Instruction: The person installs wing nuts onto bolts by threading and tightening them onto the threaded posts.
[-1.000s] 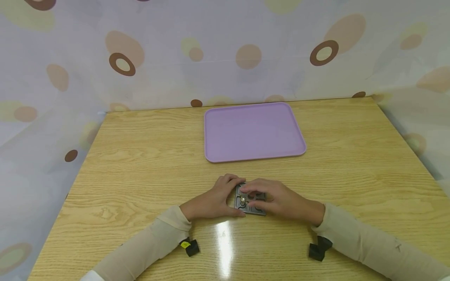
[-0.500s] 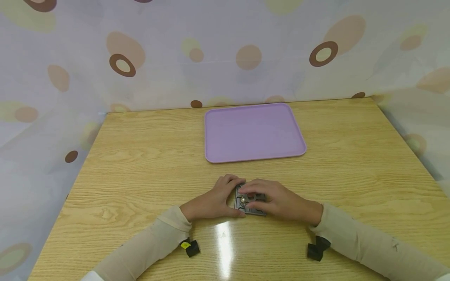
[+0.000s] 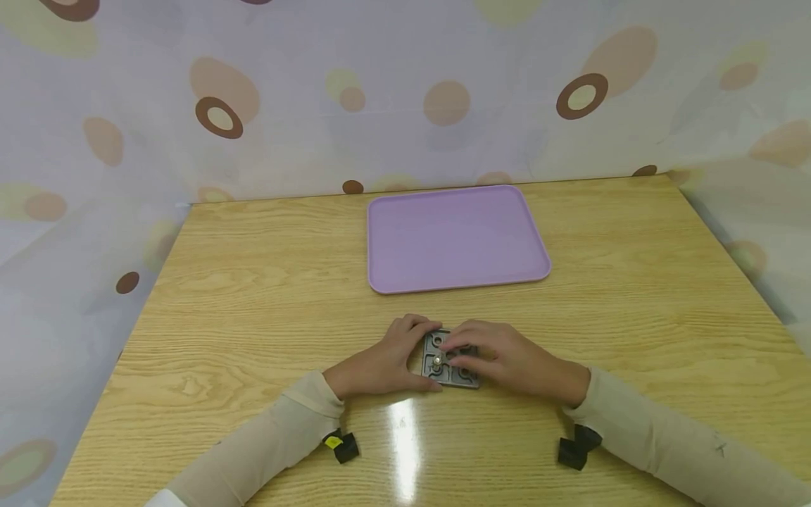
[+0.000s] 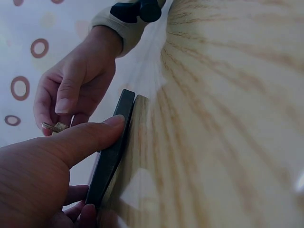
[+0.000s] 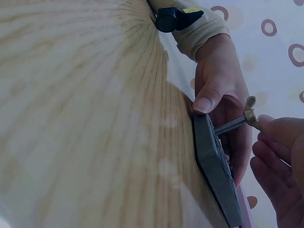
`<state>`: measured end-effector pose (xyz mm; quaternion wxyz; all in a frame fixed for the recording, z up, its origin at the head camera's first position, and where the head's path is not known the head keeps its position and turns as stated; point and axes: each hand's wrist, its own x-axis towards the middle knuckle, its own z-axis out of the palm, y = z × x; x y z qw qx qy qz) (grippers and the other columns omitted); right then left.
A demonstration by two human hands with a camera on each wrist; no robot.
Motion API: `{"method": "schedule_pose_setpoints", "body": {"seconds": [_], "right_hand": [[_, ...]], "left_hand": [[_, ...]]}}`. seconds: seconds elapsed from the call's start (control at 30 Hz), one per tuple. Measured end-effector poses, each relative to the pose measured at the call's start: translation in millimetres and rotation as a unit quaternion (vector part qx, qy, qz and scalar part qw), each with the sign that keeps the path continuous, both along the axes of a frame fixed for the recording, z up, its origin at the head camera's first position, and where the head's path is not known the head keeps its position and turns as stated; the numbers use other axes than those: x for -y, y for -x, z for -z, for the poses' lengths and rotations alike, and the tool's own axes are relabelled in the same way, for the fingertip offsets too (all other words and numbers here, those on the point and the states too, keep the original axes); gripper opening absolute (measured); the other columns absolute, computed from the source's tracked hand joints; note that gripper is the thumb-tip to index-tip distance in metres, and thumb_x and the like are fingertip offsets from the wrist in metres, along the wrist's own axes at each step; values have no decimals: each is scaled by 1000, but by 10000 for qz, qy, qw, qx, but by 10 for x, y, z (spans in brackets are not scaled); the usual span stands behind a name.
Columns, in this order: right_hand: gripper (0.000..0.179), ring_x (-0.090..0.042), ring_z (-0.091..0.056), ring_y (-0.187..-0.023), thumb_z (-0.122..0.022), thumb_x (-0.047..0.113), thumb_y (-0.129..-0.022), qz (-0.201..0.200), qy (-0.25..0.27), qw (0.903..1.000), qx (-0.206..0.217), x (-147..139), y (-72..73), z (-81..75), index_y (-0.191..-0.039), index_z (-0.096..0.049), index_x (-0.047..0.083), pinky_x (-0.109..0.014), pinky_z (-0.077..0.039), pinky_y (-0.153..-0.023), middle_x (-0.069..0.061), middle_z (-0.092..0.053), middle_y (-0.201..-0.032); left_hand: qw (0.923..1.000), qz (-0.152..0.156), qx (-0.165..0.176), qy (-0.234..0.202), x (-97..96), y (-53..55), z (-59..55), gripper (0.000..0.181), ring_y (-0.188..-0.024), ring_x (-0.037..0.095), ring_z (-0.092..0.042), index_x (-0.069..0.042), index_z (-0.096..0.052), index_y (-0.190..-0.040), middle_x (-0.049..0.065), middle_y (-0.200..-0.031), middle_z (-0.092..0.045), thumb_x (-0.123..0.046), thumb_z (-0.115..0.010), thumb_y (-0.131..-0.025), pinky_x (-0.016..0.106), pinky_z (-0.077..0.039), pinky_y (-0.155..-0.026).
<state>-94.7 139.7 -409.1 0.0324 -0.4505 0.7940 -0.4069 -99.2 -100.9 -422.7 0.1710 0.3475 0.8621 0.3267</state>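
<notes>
A grey metal plate (image 3: 455, 377) with moulded grooves and holes lies on the table. From it rises a threaded bolt (image 5: 230, 126), with a brass wing nut (image 5: 250, 112) near its free end. My left hand (image 3: 383, 360) grips the plate by its left part, thumb on the near edge and fingers at the far edge. My right hand (image 3: 516, 358) is over the plate's right part, its curled fingers at the wing nut. In the right wrist view a digit (image 5: 278, 127) meets one wing; the other fingertips' contact is partly hidden.
Beyond the hands a purple tray (image 3: 457, 285) lies on the wooden table (image 3: 285, 282). A patterned cloth (image 3: 393, 148) hangs behind the table and along its sides. Black wrist devices (image 3: 573, 451) sit under both sleeves.
The right hand's fingers have shifted slightly at the wing nut and drawn back a little, showing more of the plate. The left hand and plate stay in place.
</notes>
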Motion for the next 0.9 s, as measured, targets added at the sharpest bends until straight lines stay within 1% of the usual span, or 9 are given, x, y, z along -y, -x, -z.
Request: {"method": "schedule_pose_setpoints", "body": {"seconds": [0.2, 0.37, 0.53, 0.63, 0.7, 0.8, 0.9], "right_hand": [[21, -10, -56, -102, -60, 15, -91, -72, 90, 9998, 155, -5, 19, 5, -112, -65, 18, -28, -47, -83, 6, -61, -112], [17, -8, -58, -95, -60, 13, -91, -109, 186, 9994, 288, 4, 23, 23, -105, -67, 21, -26, -48, -77, 10, -62, -105], [16, -6, -58, -91, -60, 14, -91, -112, 197, 9990, 389, 10, 19, 39, -103, -67, 23, -25, -48, -73, 12, -62, -103], [16, -8, -57, -92, -62, 14, -90, -142, 240, 9992, 276, 18, 17, 39, -104, -65, 21, -28, -48, -74, 10, -62, -104], [18, -9, -57, -95, -63, 14, -89, -156, 253, 9994, 183, 25, 16, 36, -107, -64, 18, -28, -48, -77, 7, -62, -106], [25, -11, -57, -100, -65, 15, -87, -158, 239, 9996, 84, 34, 12, 29, -113, -63, 13, -29, -48, -82, 3, -61, -112], [32, -13, -57, -102, -66, 15, -87, -173, 222, 9995, 113, 42, 6, 23, -118, -61, 9, -28, -47, -83, 2, -59, -117]], "left_hand": [[10000, 25, -27, 14, 0, 4, -1, 90, -116, 17, -29, -11, -30, -144, 5, -135, -30, -45, -75, -74, 32, -34, -95], [10000, 21, -25, -26, -2, -2, -6, 90, -116, 18, -30, -10, -30, -144, 5, -135, -30, -44, -75, -74, 32, -34, -95], [10000, 14, -36, -35, 1, -8, -11, 90, -115, 17, -30, -10, -30, -144, 5, -134, -30, -45, -75, -74, 31, -34, -94], [10000, 21, -37, -46, 4, -10, -13, 90, -115, 17, -29, -9, -30, -144, 5, -135, -30, -44, -75, -74, 31, -34, -94], [10000, 30, -42, -66, 6, -10, -12, 89, -116, 18, -29, -9, -30, -144, 5, -135, -30, -43, -75, -75, 31, -34, -94], [10000, 48, -31, -74, 6, -8, -14, 89, -119, 17, -28, -9, -30, -144, 5, -135, -30, -43, -75, -75, 32, -33, -96], [9999, 76, -32, -84, 6, -6, -12, 89, -121, 17, -27, -9, -30, -144, 5, -136, -29, -43, -75, -76, 34, -33, -98]]}}
